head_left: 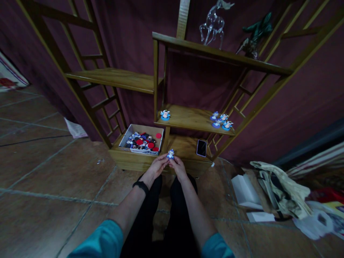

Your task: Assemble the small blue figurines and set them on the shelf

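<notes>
Between my two hands is a small purple-and-white figurine (170, 154), held upright in front of the shelf's lower edge. My left hand (159, 164) pinches it from the left, and my right hand (177, 166) grips it from the right; both are closed on it. Just to the left, an open cardboard box (126, 143) holds a jumble of figurines and red round bases. On the middle shelf (185, 115) stands one figurine on a blue base (165, 115) at the left. Several more figurines (221, 120) cluster at that shelf's right end.
A phone (201, 148) lies on the bottom shelf at right. Higher up stand a clear glass deer (213, 23) and a dark green ornament (256, 34). On the floor to the right are a white box (245, 190), a beige bag (282, 186) and a plastic bag (314, 222).
</notes>
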Tool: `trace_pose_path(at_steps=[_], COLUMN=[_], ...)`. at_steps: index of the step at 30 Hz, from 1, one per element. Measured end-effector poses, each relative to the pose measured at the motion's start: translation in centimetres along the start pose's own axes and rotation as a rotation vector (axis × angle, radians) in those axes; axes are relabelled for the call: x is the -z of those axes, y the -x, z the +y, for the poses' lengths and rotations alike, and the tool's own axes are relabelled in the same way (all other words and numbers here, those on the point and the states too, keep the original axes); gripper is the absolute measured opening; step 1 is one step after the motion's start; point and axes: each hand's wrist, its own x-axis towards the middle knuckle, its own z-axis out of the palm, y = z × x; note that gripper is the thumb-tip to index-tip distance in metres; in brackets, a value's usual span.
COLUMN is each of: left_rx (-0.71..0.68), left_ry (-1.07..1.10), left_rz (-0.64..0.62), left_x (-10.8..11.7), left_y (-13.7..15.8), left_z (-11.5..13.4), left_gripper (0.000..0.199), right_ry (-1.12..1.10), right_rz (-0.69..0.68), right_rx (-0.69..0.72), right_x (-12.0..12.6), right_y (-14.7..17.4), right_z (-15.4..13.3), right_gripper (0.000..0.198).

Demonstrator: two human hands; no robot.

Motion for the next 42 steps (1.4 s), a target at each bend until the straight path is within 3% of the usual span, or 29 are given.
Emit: trace_pose_path(at_steps=[25,42], left_rx=[0.010,0.017], left_ry=[-0.024,-0.019], left_rz=[0.018,0.025], left_x=[-0.03,-0.33], left_y=[-0.12,0.17], left_z=[-0.24,0.20], left_gripper=[0.035,0.021], right_ry=[-0.031,-0.042], right_rz=[0.038,0.038], right_rx=[-0.004,-0.042], right_x=[0.10,-0.01], right_y=[-0.14,-0.43], right_z=[0.18,0.12], right_gripper=[0.041,0.040])
